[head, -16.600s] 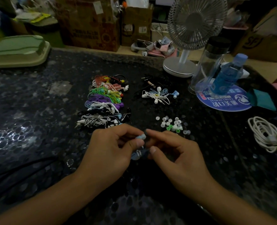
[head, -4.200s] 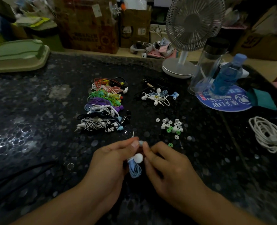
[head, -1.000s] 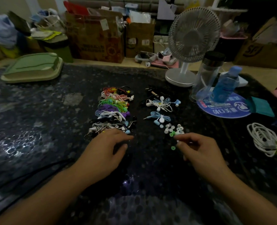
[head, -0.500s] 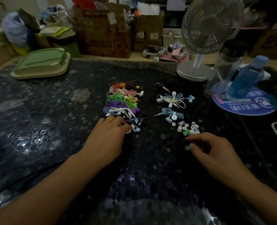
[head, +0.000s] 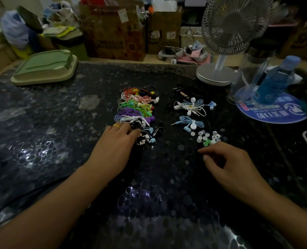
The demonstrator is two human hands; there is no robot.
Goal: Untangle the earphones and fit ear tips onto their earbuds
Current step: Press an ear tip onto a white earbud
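Reaching to 12 o'clock, left hand (head: 115, 144) fingers touch the earphone pile (head: 137, 112); grasp undeterminable. Right hand (head: 226, 162) curled, contents undeterminable, beside ear tips (head: 207, 138).

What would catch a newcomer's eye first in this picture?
Probably the row of bright coiled earphones at the middle of the dark table, with the left hand on its near end. To their right lie loose ear tips, just beyond the right hand.
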